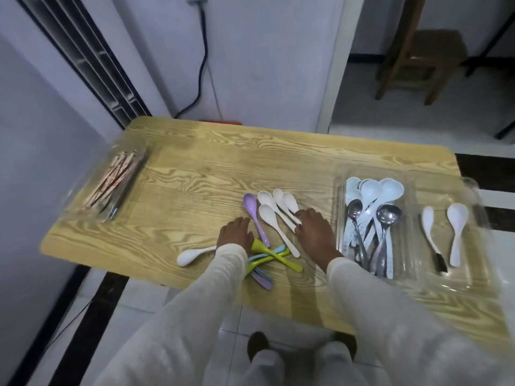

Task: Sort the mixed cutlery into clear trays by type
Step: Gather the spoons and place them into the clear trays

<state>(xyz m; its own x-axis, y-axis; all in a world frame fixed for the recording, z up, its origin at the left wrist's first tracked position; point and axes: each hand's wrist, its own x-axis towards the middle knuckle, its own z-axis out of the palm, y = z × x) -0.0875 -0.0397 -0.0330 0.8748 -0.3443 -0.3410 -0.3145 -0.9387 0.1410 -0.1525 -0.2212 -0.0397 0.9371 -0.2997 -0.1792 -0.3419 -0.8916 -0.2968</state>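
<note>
Several white spoons [274, 207] lie fanned out mid-table beside a purple spoon [252, 210]. My right hand [315, 229] has its fingers curled over the handles of the upper white spoons. My left hand [235, 234] rests flat on a crossed heap of green, blue and purple spoons [274, 256], and one more white spoon [192, 256] sticks out to its left. A clear tray [338, 190] to the right holds pale blue and metal spoons. The far-right clear tray [473, 188] holds two white spoons. A clear tray [69, 207] at the left has chopsticks in it.
The wooden table [223, 162] stands against a white wall with a dark cable [202, 65] hanging down it. A wooden stool [418, 59] stands on the floor at the back right. My legs and shoes show below the table's near edge.
</note>
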